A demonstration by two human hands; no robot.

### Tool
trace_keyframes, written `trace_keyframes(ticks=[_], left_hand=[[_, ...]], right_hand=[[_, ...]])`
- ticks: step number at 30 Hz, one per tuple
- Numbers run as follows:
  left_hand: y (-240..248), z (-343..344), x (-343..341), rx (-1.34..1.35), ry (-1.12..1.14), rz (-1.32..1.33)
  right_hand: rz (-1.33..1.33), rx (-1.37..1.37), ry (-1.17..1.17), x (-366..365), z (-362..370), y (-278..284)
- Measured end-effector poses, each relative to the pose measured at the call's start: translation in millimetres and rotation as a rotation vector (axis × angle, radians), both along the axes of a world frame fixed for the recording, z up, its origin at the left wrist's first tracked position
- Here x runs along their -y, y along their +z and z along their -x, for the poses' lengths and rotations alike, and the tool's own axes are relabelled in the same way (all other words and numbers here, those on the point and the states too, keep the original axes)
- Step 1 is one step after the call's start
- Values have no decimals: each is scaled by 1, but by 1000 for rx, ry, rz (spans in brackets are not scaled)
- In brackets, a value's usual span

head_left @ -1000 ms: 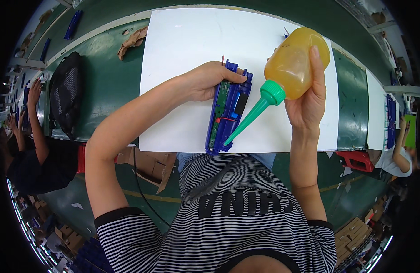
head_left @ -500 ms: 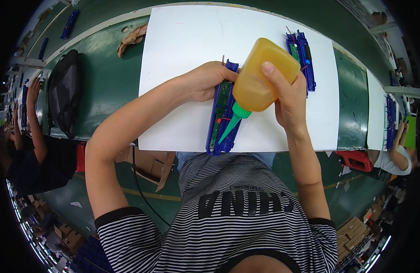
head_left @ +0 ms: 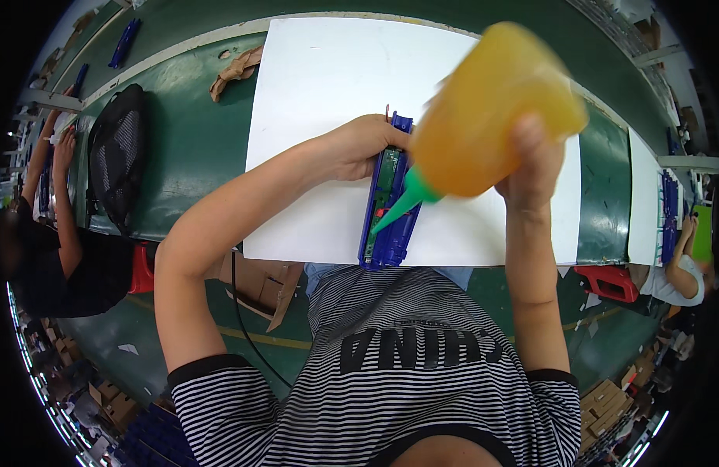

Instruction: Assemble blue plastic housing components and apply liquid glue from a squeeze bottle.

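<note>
My left hand (head_left: 363, 146) is closed on the far end of a blue plastic housing (head_left: 400, 237), which lies lengthwise near the front edge of a white sheet. Inside the housing runs a narrow green circuit board (head_left: 386, 173), with a bit of red near its middle. My right hand (head_left: 535, 171) grips a squeeze bottle (head_left: 484, 117) of amber liquid, tilted and blurred by motion. Its green tapered nozzle (head_left: 402, 207) points down to the left, the tip at the near part of the board; whether it touches, I cannot tell.
The white sheet (head_left: 320, 70) covers part of a green tabletop (head_left: 196, 148). To the left lie a black mesh bag (head_left: 118, 156) and crumpled brown paper (head_left: 236, 71). An open cardboard box (head_left: 262, 288) stands below the table edge. People work on both sides.
My right hand and the bottle have risen and shifted right, with the nozzle lying flatter. The bottle now hides the second blue housing at the right. My left hand keeps its hold.
</note>
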State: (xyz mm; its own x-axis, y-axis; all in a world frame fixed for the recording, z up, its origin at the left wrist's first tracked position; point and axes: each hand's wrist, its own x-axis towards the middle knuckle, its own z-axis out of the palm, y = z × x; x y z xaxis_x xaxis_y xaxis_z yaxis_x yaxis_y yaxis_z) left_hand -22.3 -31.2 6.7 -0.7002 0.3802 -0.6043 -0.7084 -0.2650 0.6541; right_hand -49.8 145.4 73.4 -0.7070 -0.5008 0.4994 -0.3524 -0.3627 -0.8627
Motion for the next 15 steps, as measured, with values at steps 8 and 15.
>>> trace_keyframes(ticks=[8,15], left_hand=[[7,-13,16,-304,92,-303],[17,-19,27,-464,129,-470]], right_hand=[[354,580,-338,-14,-8,-6],[81,418,-428,-10,-44,-5]])
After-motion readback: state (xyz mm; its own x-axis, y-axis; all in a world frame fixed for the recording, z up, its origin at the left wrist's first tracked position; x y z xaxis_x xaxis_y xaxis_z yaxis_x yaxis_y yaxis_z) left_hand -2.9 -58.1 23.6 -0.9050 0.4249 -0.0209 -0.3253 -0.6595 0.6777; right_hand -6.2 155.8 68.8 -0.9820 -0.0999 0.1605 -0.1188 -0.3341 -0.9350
